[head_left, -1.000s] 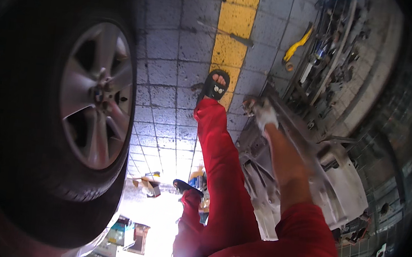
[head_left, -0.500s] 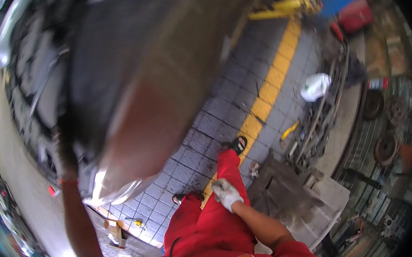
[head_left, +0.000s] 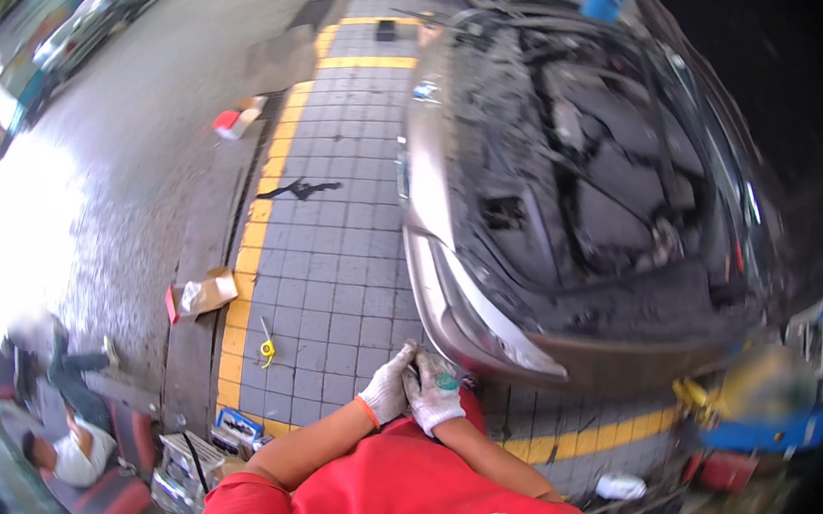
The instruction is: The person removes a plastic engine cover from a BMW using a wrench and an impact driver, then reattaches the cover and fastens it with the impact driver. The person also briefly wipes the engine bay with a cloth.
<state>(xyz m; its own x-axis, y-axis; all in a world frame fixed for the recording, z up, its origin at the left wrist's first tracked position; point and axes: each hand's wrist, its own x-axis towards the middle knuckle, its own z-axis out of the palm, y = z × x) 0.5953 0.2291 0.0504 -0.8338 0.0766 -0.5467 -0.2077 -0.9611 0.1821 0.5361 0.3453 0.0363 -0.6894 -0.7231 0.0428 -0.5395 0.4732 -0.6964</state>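
1. Both hands have moved since the earlier frame: the left hand (head_left: pixel 384 387) has come away from the car (head_left: pixel 431 184) and meets the right hand (head_left: pixel 434 392) in front of the body. With the view swung round, the car now lies to the right.
2. Far left, a person in a pale top (head_left: pixel 82 453) leans back on a red-and-black seat (head_left: pixel 134 437).
3. Next, a red-and-white box (head_left: pixel 238 118) and an open cardboard box (head_left: pixel 209 294) lie near the yellow floor line (head_left: pixel 240 314).
4. On the tiled floor (head_left: pixel 344 250), a yellow tool (head_left: pixel 267 348) and a thin black part (head_left: pixel 304 189) lie loose, untouched.
5. In the middle, the gloved hands touch, fingers bent, near the car's front corner. I cannot tell how narrow either grip is, or whether something small sits between them.
6. To the right, the car's engine bay (head_left: pixel 630 180) is already uncovered and not yet closed over. Neither hand is in it, so work there looks paused; how much remains does not show.
7. Far right are a white container (head_left: pixel 620 487), a red case (head_left: pixel 722 471) and a blurred yellow object (head_left: pixel 769 383).
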